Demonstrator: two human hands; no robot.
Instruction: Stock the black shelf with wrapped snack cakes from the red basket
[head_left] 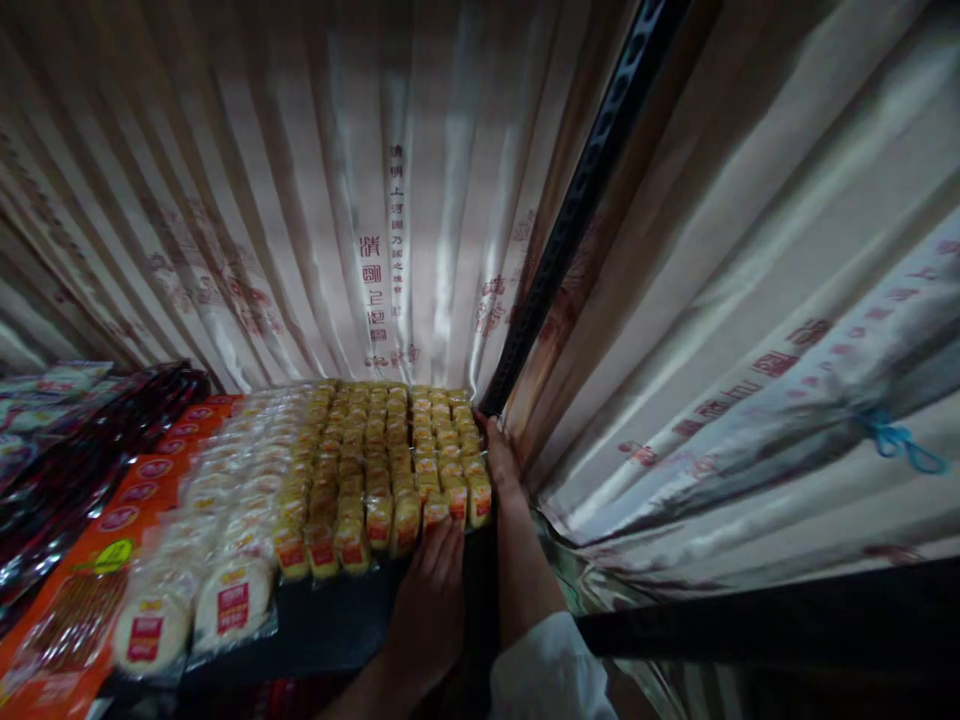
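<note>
I have the left hand (435, 560) at the front of the yellow packets (375, 470), fingers close together, tips on the lower front edge near the right end; whether they grip one, I can't tell. My right hand (501, 455) is at the right side of the stack, just beside the black post (589, 175); fingers partly hidden, so I can't tell its grip either. White sleeve (551, 675) on that arm. Packets stand in tight rows on the dark shelf (330, 620), against the pleated curtain (442, 130). Left of them I get round white packs (232, 600), then orange packs (142, 490), then dark red packs (82, 480). Picture's dim, a bit blurred.
</note>
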